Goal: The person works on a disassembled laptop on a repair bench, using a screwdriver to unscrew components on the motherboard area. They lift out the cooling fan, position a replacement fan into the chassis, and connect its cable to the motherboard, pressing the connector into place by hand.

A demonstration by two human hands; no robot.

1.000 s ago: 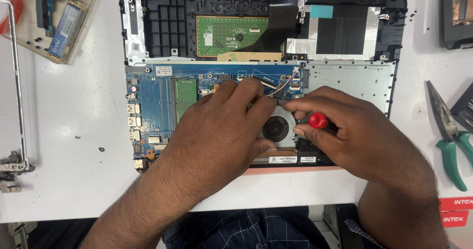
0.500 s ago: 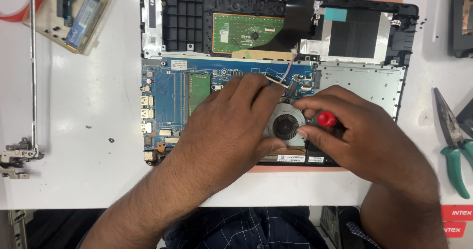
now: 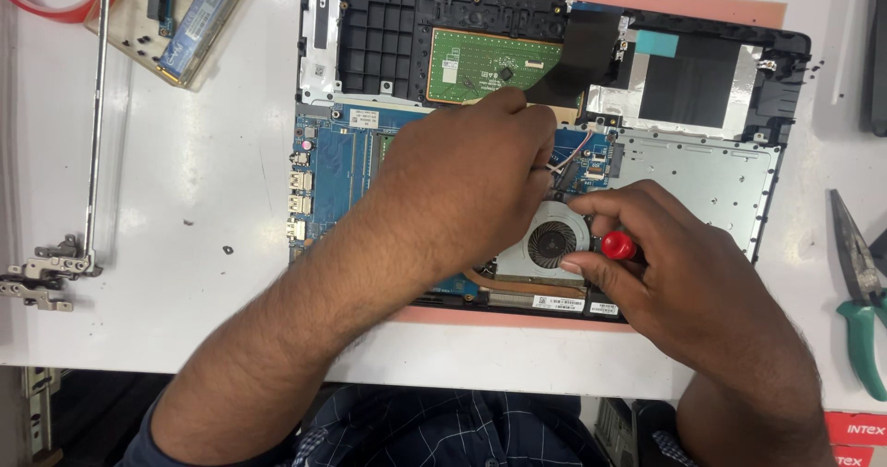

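An opened laptop base (image 3: 711, 176) lies on the white table, its blue circuit board (image 3: 333, 167) and round cooling fan (image 3: 552, 242) exposed. My left hand (image 3: 462, 181) rests on the board just left of the fan, fingers curled down near thin red and white wires (image 3: 571, 156); whether it pinches anything is hidden. My right hand (image 3: 665, 273) is closed around a red-handled screwdriver (image 3: 617, 245), held at the fan's right edge. A green touchpad board (image 3: 480, 65) shows beyond my left hand.
Green-handled pliers (image 3: 864, 301) lie at the right edge. A metal hinge bar (image 3: 91, 134) runs along the left. A clear tray (image 3: 189, 24) with small parts sits at the top left. An orange mat (image 3: 517, 319) lies under the laptop.
The view has shifted, so the laptop sits further right and lower in the frame. My left hand has slid up the board toward the wires. My right hand stays on the screwdriver by the fan.
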